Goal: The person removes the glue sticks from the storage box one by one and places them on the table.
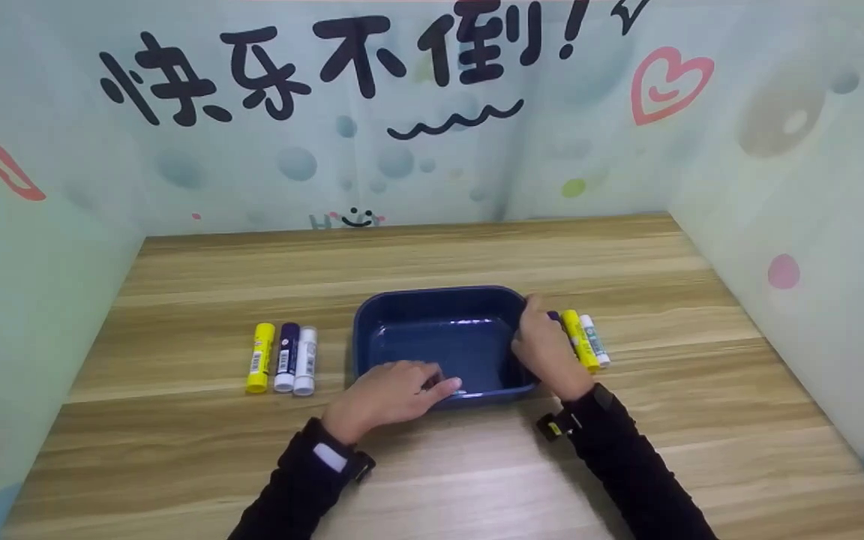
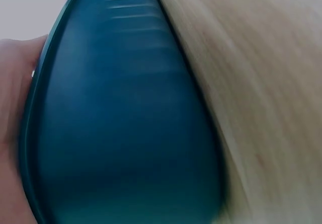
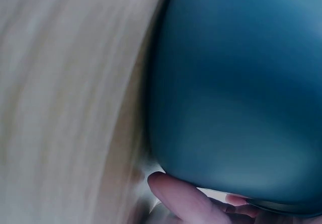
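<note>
A dark blue rectangular dish (image 1: 443, 341) sits on the wooden table. My right hand (image 1: 548, 346) grips its right end at the rim; in the right wrist view the thumb (image 3: 186, 199) lies against the outer wall. Over the front left rim reaches my left hand (image 1: 391, 394), thumb and forefinger apart, some fingertips hidden. A small pale spot shows by its thumb tip, too small to identify. Left of the dish lie a yellow glue stick (image 1: 260, 358), a dark purple one (image 1: 287, 358) and a white one (image 1: 305, 361). The left wrist view shows the dish's outer wall (image 2: 115, 103) close up.
Beyond the right hand lie a yellow glue stick (image 1: 580, 341), a smaller white one (image 1: 595, 340) and a partly hidden purple one (image 1: 554, 318). Printed cloth walls (image 1: 432, 165) enclose the table (image 1: 432, 255) at the back and both sides.
</note>
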A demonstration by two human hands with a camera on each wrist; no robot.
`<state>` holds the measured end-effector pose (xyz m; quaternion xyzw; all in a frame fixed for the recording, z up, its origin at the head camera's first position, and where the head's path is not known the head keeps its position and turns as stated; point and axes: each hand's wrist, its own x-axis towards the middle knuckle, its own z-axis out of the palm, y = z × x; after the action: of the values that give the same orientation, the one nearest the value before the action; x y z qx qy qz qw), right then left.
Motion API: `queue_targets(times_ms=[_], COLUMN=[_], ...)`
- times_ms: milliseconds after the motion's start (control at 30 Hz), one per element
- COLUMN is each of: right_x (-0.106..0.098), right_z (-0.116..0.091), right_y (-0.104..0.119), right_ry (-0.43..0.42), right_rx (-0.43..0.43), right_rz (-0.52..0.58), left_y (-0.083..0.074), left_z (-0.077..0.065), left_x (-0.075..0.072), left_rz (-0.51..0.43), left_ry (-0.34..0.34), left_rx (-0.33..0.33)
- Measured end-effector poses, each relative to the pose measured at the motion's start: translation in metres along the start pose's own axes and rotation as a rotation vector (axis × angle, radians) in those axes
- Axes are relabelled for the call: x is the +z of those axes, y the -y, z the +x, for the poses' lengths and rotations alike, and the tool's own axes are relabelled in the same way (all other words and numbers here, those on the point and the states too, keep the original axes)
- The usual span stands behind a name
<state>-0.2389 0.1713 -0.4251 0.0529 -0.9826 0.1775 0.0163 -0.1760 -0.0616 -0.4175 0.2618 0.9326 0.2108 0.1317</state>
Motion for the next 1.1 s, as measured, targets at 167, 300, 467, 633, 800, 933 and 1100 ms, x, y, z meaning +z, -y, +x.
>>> queue_targets(times_ms=[167, 300, 467, 633, 800, 933, 1100], right_x=[0.0, 0.0, 0.0, 0.001, 0.002, 0.002, 0.0], right_z=[0.0, 0.0, 0.0, 0.0, -0.001, -0.001, -0.001], right_y=[0.001, 0.001, 0.0, -0.001, 0.0, 0.001, 0.0], right_ry=[0.005, 0.01, 0.01, 0.003, -0.047, -0.066, -0.023], right_rx=[0.008, 0.013, 0.016, 0.007, -0.025, -0.044, -0.024], right_rz=[0.014, 0.021, 0.036, 0.042, -0.002, -0.036, -0.021], left_y=[0.003, 0.004, 0.004, 0.005, 0.006, 0.009, 0.017], left_z=[-0.001, -0.004, -0.008, -0.011, -0.013, -0.016, -0.025], left_x=[-0.004, -0.01, -0.018, -0.024, -0.03, -0.037, -0.049], left_rz=[-0.11, -0.197, -0.275, -0.314, -0.343, -0.364, -0.488], left_ry=[-0.012, -0.028, -0.021, -0.047, -0.08, -0.128, -0.152], left_rx=[0.076, 0.145, 0.183, 0.236, 0.244, 0.244, 0.195])
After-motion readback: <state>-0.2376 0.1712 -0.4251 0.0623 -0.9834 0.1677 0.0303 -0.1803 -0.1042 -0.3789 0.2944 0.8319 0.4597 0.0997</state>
